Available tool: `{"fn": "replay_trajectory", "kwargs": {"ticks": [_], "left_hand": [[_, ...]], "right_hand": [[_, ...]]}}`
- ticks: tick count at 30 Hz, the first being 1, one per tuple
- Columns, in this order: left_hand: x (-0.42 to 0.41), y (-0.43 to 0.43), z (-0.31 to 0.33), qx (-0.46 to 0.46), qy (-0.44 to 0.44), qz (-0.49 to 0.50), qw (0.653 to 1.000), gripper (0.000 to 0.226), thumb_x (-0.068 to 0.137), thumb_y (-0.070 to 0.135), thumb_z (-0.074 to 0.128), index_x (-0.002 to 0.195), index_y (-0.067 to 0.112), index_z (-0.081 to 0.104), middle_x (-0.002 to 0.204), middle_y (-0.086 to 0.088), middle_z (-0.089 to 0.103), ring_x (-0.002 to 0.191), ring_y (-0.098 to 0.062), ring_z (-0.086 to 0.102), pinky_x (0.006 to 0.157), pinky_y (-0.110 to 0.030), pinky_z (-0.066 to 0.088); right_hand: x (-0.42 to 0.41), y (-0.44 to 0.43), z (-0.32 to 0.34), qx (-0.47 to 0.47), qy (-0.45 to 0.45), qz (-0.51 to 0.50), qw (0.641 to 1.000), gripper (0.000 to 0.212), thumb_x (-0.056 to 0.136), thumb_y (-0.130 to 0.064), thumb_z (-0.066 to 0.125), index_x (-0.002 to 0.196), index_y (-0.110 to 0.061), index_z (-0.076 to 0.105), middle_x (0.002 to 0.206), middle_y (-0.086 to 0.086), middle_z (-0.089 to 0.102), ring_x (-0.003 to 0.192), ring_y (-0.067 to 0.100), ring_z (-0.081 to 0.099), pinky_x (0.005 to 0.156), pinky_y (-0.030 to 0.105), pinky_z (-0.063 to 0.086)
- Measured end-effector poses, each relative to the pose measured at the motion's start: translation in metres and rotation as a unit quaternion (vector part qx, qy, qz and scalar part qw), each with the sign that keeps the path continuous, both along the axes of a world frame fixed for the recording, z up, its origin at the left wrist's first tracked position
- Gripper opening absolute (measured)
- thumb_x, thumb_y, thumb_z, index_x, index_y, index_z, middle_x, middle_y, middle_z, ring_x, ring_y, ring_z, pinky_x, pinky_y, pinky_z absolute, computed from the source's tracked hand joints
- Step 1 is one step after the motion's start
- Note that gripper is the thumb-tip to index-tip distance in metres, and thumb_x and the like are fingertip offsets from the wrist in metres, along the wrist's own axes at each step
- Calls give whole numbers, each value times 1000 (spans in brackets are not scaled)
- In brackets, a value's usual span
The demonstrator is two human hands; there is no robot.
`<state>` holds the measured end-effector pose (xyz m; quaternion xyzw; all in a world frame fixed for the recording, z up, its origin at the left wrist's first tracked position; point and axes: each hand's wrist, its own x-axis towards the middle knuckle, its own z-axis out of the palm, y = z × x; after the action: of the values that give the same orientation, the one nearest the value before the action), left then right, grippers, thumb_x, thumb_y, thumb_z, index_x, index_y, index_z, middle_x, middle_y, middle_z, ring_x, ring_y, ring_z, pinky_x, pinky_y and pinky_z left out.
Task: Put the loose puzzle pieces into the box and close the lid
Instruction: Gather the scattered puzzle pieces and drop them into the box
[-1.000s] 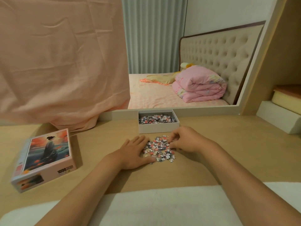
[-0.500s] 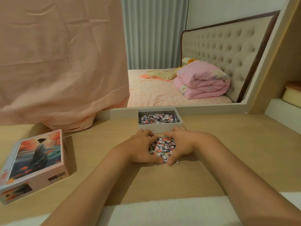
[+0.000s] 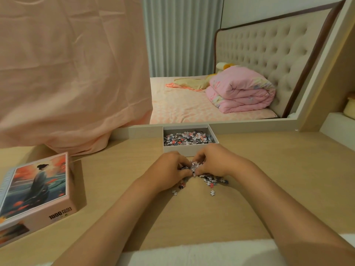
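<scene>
An open white box [image 3: 189,148] part full of puzzle pieces stands at the back of the wooden desk. Just in front of it, my left hand [image 3: 169,168] and my right hand [image 3: 213,163] are pressed together, fingers curled round a clump of loose puzzle pieces [image 3: 194,167] lifted slightly off the desk. More pieces spill out below the hands, and a few strays [image 3: 212,192] lie on the desk. The lid [image 3: 36,189], printed with a standing figure and "1000 pieces", lies at the left.
A peach cloth [image 3: 67,73] hangs down onto the desk at the back left. A large mirror [image 3: 230,83] behind the box shows a bed. A white ledge [image 3: 336,125] is at the right, and a white towel [image 3: 192,254] lies along the near edge.
My hands swept the scattered pieces inward into a heap, then closed on it and began lifting it; some pieces fell out underneath.
</scene>
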<state>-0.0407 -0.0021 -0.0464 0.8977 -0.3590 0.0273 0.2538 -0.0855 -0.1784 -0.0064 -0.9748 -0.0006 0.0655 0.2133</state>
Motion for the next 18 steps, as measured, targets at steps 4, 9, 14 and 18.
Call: {"fn": "replay_trajectory", "kwargs": {"ticks": [4,9,14,18], "left_hand": [[0,1,-3,-62,52,27,996,20,83,25,76,102,25,71,92,11,68,82,-6,62,76,-23,52],[0,0,-1,-137,119,36,983,21,79,19,80,98,23,73,87,7,71,80,-10,67,78,-29,56],[6,-4,27,-250,182,24,951,18,78,15,81,94,17,72,77,0,68,67,-11,64,68,-30,57],[32,-10,54,-237,148,26,960,18,82,18,78,98,14,72,77,0,68,66,-12,64,70,-34,58]], "right_hand": [[-1,-3,-6,98,-4,-37,995,30,77,-23,85,103,-17,73,86,-1,73,62,9,68,52,21,48],[-5,-4,-6,227,-1,-54,972,23,78,-13,84,98,-11,73,80,3,74,60,16,70,59,31,57],[4,-7,17,288,-42,-44,956,21,77,-13,85,94,-7,75,75,5,72,62,17,69,66,35,59],[26,-6,44,270,-109,-44,956,17,75,-9,85,88,-4,75,70,6,70,57,15,66,54,21,53]]}}
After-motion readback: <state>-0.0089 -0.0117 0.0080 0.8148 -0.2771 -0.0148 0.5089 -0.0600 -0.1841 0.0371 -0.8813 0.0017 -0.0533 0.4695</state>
